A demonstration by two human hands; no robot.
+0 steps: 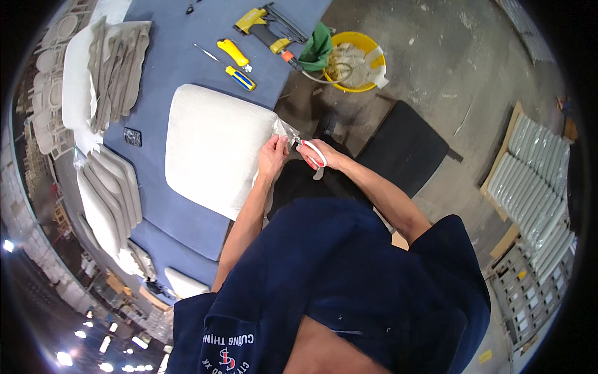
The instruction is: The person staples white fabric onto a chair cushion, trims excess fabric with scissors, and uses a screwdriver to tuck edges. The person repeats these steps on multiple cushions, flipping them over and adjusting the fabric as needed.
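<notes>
The cushion (215, 146) looks matt cloth, the scissor handles (321, 152) smooth, glossy plastic.

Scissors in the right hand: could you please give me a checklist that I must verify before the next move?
1. Scissors held in right hand by the handles: ok.
2. Left hand pinching the loose white fabric: ok.
3. Seat pad lying on the blue table: ok.
4. Staple gun lying away from both hands: ok.
5. Safe gap between left hand and scissors: cannot tell, too small.

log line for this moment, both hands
left hand: pinching fabric | right hand: holding scissors | white cushion: on blue table | screwdriver: on table
</notes>
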